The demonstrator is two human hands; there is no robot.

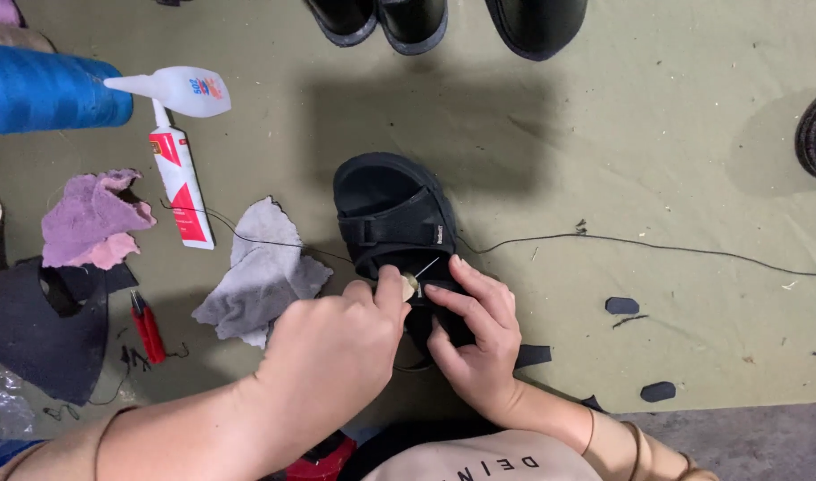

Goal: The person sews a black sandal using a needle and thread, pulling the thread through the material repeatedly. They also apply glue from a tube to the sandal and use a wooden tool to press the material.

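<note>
You're working w/ both hands on a black sandal (392,209) lying on the olive mat (675,160), center of view, toe end toward you. Your left hand (332,352) is curled tight, thumb and fingers pinching a small pale tool handle w/ a needle (421,270) sticking out, tip angling up-right over the sandal's strap. Your right hand (474,334) is gripping the near end of the sandal, fingers wrapped over the top, thumb underneath, just beside the needle. A dark thread (657,245) is running from the sandal off to the right edge; another length is trailing left over a grey rag (261,272), which is lying just left of the sandal and partly under your left hand.

Further left: pink rag (92,218), a red & white tube (181,183), a white glue bottle (181,89) touching the tube's top, a blue thread cone (52,89) at the edge. Red snips (147,325) are lying near the grey rag, next to a dark leather piece (43,325). Small dark scraps (621,305) are scattered on the right. Black shoes (443,20) are sitting at the top, well apart from your hands.
</note>
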